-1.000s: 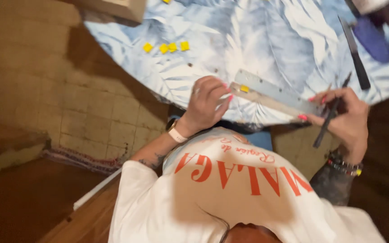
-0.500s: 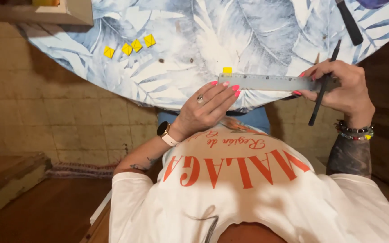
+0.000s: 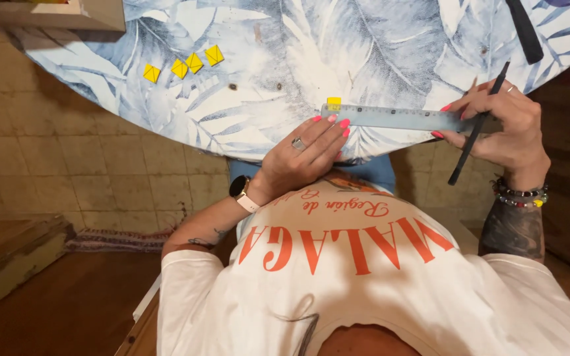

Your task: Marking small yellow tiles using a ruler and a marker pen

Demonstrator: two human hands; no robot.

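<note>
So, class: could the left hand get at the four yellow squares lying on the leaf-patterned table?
Probably yes. The left hand presses the ruler, and only bare tabletop lies between it and the yellow squares; it would have to let go of the ruler first.

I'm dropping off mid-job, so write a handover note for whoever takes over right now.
Left hand: open, fingertips pressing the left end of the ruler, beside a small yellow piece.
Right hand: holds a black pen, fingertips on the ruler's right end.
Four yellow squares lie apart on the leaf-print table.
Done: ruler laid near the table edge.
Left: no pen stroke visible yet.
</note>
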